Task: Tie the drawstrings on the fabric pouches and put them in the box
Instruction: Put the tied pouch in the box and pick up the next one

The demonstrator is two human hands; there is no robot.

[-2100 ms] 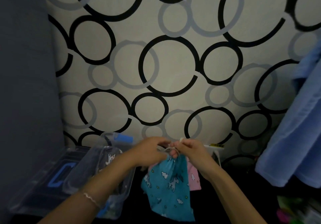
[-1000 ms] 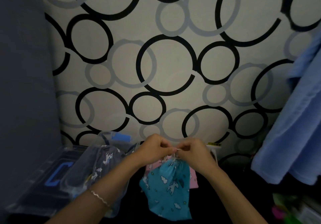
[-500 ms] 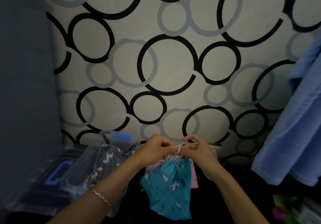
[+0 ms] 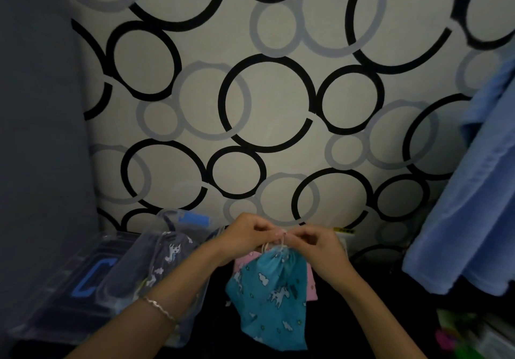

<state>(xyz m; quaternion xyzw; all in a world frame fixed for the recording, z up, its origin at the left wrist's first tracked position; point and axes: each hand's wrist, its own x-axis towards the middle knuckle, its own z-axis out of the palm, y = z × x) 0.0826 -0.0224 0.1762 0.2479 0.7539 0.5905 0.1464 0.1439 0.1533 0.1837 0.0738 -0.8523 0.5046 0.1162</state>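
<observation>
A teal pouch printed with clouds and unicorns hangs in the air at lower centre, its neck gathered. My left hand and my right hand meet just above it, each pinching the pale drawstring at the neck. A pink pouch lies behind the teal one, mostly hidden. The clear plastic box stands at lower left and holds a dark grey unicorn pouch.
The box's clear lid with a blue handle lies left of the box. A wall with black and grey circles rises behind. Blue cloth hangs at the right. Bright pink and green items sit at bottom right.
Both hands have stayed at the neck of the teal pouch, working the drawstring with small finger movements. The pouch has hardly moved.
</observation>
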